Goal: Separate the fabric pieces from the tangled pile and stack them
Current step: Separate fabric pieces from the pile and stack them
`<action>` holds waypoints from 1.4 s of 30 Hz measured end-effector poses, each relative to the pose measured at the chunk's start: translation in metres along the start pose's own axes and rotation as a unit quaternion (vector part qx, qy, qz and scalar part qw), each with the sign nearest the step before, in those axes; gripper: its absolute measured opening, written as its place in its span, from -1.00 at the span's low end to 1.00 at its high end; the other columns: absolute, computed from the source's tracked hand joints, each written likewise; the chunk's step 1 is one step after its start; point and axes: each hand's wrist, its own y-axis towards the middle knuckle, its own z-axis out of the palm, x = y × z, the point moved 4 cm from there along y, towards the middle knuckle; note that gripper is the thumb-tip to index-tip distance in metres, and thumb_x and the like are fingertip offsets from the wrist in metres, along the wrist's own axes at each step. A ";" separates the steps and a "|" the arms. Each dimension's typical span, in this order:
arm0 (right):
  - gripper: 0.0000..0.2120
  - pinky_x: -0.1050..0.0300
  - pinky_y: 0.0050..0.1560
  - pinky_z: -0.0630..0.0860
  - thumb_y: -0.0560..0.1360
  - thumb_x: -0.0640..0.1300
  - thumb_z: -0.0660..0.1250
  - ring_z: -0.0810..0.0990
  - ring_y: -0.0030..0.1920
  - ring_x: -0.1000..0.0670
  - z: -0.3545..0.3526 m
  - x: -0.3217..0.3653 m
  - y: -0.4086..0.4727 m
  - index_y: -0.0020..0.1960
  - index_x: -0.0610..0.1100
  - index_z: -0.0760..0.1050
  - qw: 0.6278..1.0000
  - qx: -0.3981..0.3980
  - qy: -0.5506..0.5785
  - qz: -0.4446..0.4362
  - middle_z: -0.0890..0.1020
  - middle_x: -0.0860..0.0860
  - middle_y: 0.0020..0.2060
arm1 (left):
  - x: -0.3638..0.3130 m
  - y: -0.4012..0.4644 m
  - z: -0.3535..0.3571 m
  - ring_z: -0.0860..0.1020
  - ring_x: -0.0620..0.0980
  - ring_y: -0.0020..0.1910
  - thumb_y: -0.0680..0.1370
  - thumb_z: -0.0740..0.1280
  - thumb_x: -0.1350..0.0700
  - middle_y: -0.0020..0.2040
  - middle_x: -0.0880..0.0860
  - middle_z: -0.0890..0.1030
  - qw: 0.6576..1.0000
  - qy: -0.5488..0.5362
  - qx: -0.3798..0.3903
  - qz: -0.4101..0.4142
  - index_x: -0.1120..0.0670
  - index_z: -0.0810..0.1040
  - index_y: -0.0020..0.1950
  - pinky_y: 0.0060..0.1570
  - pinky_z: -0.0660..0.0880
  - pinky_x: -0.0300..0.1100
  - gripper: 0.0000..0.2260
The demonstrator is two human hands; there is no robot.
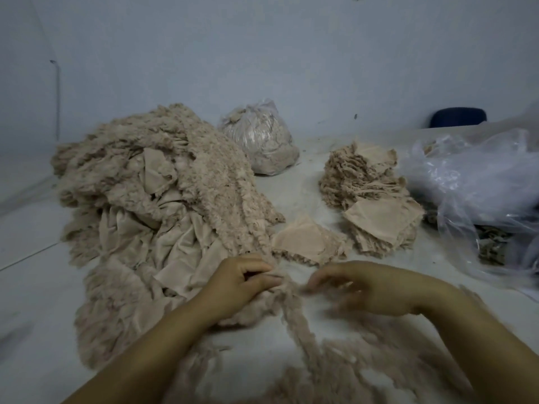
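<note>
The left hand [242, 282] is pinching a fluffy strip [294, 313] off the tangled pile [151, 205] while the blurred right hand [367, 290], fingers loosely curled with its grip impossible to tell, is reaching in to free it for the stack [370, 199] toward the table's [35, 287] far right

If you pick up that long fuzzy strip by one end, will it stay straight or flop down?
Probably flop. The fuzzy strip already lies bent and wavy on the table, like soft cloth. It looks light and fluffy, so it should lift easily. Its fuzz may snag on the tangled pile, where the left hand pinches it.
</note>
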 end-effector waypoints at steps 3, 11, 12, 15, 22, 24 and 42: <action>-0.77 0.30 -0.12 0.47 0.44 -0.07 0.47 0.55 -0.16 0.20 0.017 0.010 0.021 0.06 -0.01 0.53 0.979 -0.145 0.142 -0.035 0.60 0.18 -0.11 | -0.008 0.014 0.022 0.60 -0.17 -0.26 0.43 0.45 0.26 -0.30 -0.04 0.67 0.995 -0.088 -0.042 -0.017 -0.04 0.71 -0.25 -0.21 0.49 -0.31 -0.81; -0.92 0.25 -0.45 0.41 0.44 -0.31 0.36 0.47 -0.48 0.05 0.030 -0.028 0.044 -0.19 -0.19 0.49 0.810 -0.286 0.511 -0.030 0.53 -0.09 -0.43 | 0.010 0.023 0.029 0.50 -0.19 -0.24 0.44 0.28 -0.21 -0.27 -0.17 0.56 0.991 -0.066 -0.012 -0.120 -0.07 0.58 -0.12 -0.19 0.40 -0.29 -0.76; -0.94 0.26 -0.46 0.40 0.41 -0.26 0.36 0.46 -0.48 0.06 0.027 -0.032 0.043 -0.21 -0.17 0.50 0.792 -0.299 0.531 -0.040 0.53 -0.07 -0.43 | 0.014 0.022 0.027 0.50 -0.17 -0.28 0.44 0.34 -0.17 -0.29 -0.13 0.57 0.989 -0.041 0.012 -0.138 -0.05 0.59 -0.10 -0.22 0.40 -0.26 -0.78; -0.90 0.24 -0.44 0.35 0.37 -0.09 0.37 0.42 -0.44 0.06 0.023 -0.041 0.041 -0.23 -0.12 0.53 0.773 -0.281 0.567 -0.041 0.47 -0.09 -0.37 | 0.015 0.026 0.019 0.43 -0.23 -0.42 0.49 0.42 0.08 -0.40 -0.16 0.53 0.993 0.031 0.024 -0.112 -0.07 0.59 -0.18 -0.35 0.35 -0.29 -0.94; -0.57 0.25 -0.50 0.33 0.25 0.01 0.44 0.43 -0.48 0.05 0.029 -0.038 0.044 -0.05 -0.30 0.56 0.818 -0.242 0.522 -0.003 0.52 -0.11 -0.40 | -0.002 0.036 0.026 0.53 -0.18 -0.32 0.51 0.36 0.27 -0.31 -0.07 0.60 0.980 -0.177 0.000 -0.088 0.09 0.58 -0.15 -0.32 0.45 -0.36 -0.90; -0.67 0.25 -0.49 0.35 0.26 -0.04 0.46 0.44 -0.45 0.03 0.031 -0.037 0.041 -0.07 -0.24 0.58 0.825 -0.243 0.510 -0.001 0.54 -0.13 -0.35 | 0.004 0.039 0.029 0.49 -0.14 -0.43 0.54 0.29 0.27 -0.35 0.02 0.54 0.940 -0.295 -0.078 -0.154 0.13 0.52 -0.16 -0.46 0.44 -0.34 -0.89; -0.81 0.32 -0.60 0.31 0.55 -0.17 0.29 0.39 -0.57 0.16 0.023 -0.040 0.031 -0.23 -0.13 0.45 0.743 -0.414 0.527 -0.004 0.48 0.07 -0.53 | 0.007 0.047 0.052 0.35 -0.08 -0.35 0.61 0.20 0.09 -0.35 -0.01 0.40 0.980 -0.059 -0.155 -0.106 0.04 0.37 -0.26 -0.30 0.30 -0.15 -0.76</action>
